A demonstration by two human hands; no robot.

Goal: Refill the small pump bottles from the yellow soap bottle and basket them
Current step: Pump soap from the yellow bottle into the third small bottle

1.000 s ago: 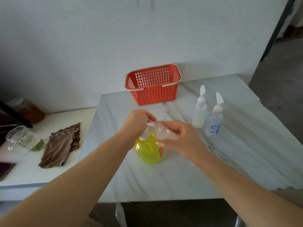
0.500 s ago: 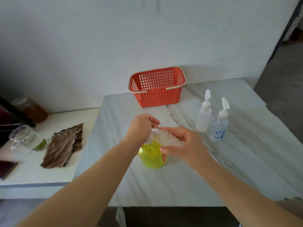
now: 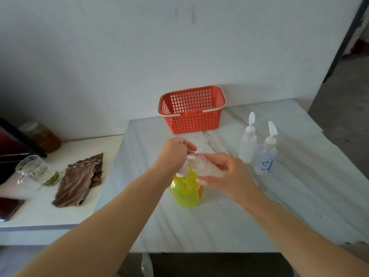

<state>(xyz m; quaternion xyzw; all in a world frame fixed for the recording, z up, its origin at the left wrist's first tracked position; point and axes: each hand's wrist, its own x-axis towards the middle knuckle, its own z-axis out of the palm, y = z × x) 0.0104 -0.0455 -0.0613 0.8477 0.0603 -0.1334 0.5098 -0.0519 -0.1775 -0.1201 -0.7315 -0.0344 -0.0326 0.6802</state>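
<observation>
Cloth [image 3: 78, 179] and glass jug [image 3: 33, 171] leftward — basket [image 3: 192, 118] behind hands.

Left hand [image 3: 173, 151] presses yellow soap bottle [image 3: 186, 191]; right hand [image 3: 225, 174] tilts small bottle [image 3: 207, 168].

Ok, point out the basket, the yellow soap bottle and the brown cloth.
basket [image 3: 194, 120]: head view, front wall.
yellow soap bottle [image 3: 184, 193]: head view, lower body.
brown cloth [image 3: 78, 179]: head view, middle of the folds.
</observation>
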